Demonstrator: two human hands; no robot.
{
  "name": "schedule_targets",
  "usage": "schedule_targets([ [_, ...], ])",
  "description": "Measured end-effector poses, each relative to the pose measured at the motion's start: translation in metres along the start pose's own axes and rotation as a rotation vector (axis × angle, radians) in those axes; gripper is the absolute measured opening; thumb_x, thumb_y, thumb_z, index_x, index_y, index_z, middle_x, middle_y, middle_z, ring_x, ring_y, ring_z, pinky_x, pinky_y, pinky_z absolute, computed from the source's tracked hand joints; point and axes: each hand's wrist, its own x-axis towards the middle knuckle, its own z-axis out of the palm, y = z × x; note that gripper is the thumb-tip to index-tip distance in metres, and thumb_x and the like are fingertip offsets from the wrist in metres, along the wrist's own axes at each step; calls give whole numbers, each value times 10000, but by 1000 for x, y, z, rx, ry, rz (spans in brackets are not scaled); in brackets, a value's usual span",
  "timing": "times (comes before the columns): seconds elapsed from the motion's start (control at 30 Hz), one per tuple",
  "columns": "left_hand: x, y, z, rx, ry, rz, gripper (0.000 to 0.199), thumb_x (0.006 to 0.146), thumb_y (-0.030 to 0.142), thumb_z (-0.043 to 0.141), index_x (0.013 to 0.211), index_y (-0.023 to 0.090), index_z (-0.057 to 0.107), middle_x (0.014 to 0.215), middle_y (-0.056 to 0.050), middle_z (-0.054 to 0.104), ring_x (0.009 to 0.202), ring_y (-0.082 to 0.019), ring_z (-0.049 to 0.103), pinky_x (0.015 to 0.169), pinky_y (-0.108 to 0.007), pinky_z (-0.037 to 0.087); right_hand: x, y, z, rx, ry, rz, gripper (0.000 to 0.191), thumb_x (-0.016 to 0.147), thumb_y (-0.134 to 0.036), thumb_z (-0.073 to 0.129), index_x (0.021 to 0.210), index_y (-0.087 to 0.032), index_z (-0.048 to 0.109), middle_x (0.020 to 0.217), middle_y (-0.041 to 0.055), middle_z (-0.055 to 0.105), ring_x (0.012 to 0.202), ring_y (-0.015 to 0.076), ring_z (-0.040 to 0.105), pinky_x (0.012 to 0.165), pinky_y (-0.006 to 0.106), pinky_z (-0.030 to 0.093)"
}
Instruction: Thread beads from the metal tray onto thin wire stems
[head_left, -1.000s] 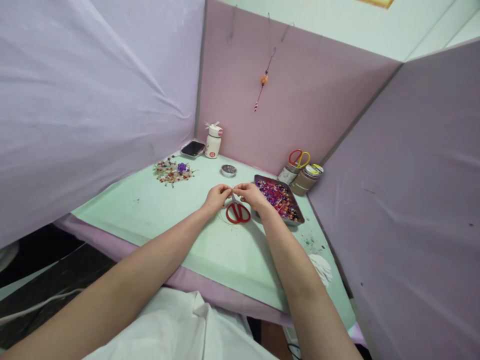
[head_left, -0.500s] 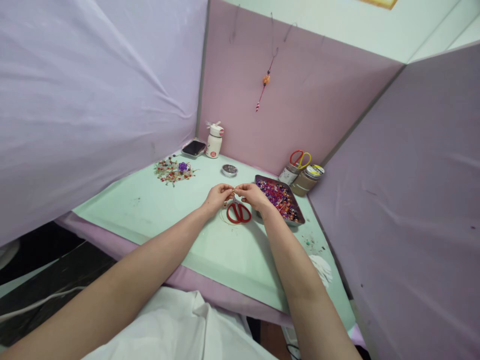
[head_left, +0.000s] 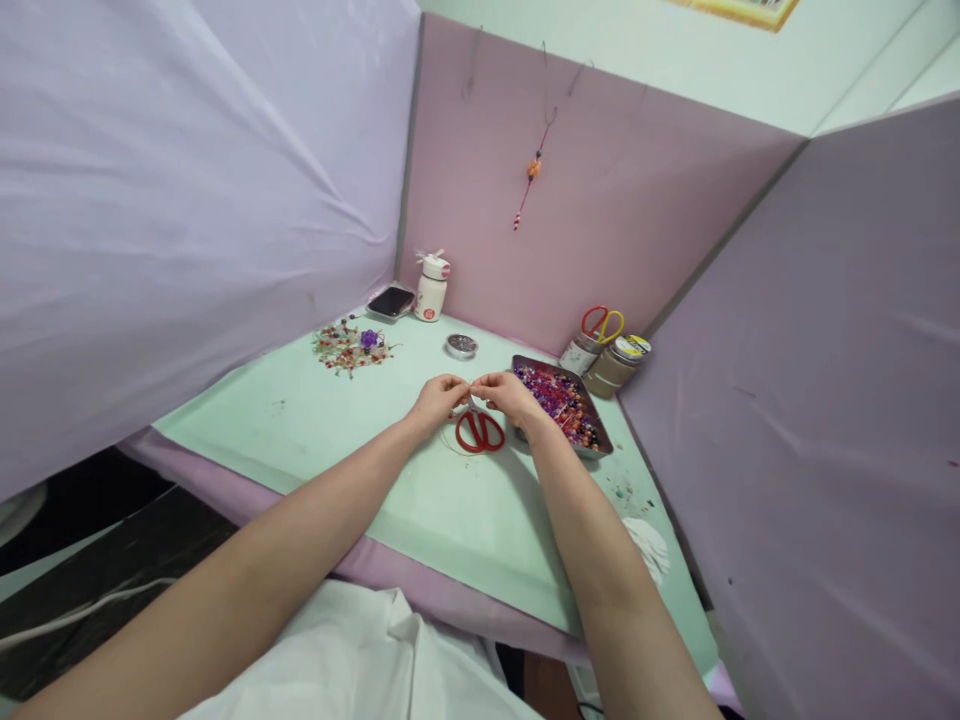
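Note:
My left hand (head_left: 436, 402) is closed in a pinch over the middle of the table. A thin pale cord (head_left: 444, 438) loops down from beneath it onto the tabletop. Fingertip to fingertip with it, my right hand (head_left: 510, 396) pinches at the same spot. What lies between the fingertips is tiny and mostly hidden, seemingly the cord. Red-handled scissors (head_left: 480, 432) lie just below the hands, blades pointing away and partly covered. Right of my right hand stands a metal tray (head_left: 598, 455) full of purple, red and orange beads (head_left: 559, 400).
Beaded strands with a purple flower (head_left: 352, 348) lie at the left. Behind are a phone (head_left: 391, 302), a white bottle (head_left: 431, 288) and a small round tin (head_left: 461, 346). Jars (head_left: 616, 367) and more scissors (head_left: 602, 322) stand back right; a white glove (head_left: 646, 548) lies front right.
The view has tilted slightly, so everything sits a little lower in the picture. Both hands keep their pinch at the same place above the scissors.

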Motion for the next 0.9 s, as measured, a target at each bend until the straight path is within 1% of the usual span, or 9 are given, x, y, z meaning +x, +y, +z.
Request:
schedule_targets([
  [0.17,0,0,1,-45,25,-24,184,690,324,627,712,147,583,605,-2,555,532,-86,463,484,-206,335,3,5,-2,10,-11,4,207,634,-356,699,718,-174,646,679,-12,626,560,70,452,553,220,345],
  [0.27,1,1,1,-134,43,-40,170,692,311,634,705,152,574,617,-7,560,559,-89,487,516,-206,367,3,5,-3,57,-29,5,232,630,-364,709,762,-182,651,728,-3,642,603,78,484,575,217,364],
  [0.37,2,0,1,-184,44,-66,179,692,317,643,709,155,569,629,-11,568,558,-86,489,517,-205,370,2,2,-3,82,-30,7,244,622,-367,712,772,-184,652,750,2,647,637,83,497,584,211,366],
  [0.5,2,-1,2,-181,35,-54,197,697,332,647,711,148,577,619,-9,563,547,-83,477,510,-206,362,0,-1,0,38,-20,-13,224,638,-370,691,754,-182,655,729,0,640,612,78,476,558,208,347],
  [0.63,2,-2,2,-148,50,-27,210,695,345,647,714,145,586,607,-3,557,539,-83,471,497,-207,338,1,0,2,-20,7,-54,222,664,-379,662,748,-174,662,715,10,642,589,79,462,532,209,332],
  [0.8,3,-3,2,-150,78,1,218,667,343,674,721,150,590,633,-5,584,583,-99,514,559,-230,389,3,4,4,-41,40,-69,234,670,-389,637,722,-161,643,652,-6,606,530,70,406,502,214,314],
  [0.9,3,-2,3,-171,79,2,194,676,320,666,734,153,588,646,-8,603,591,-104,533,592,-243,414,2,2,4,-49,41,-57,234,671,-389,634,724,-161,635,642,-8,589,536,73,408,507,212,320],
])
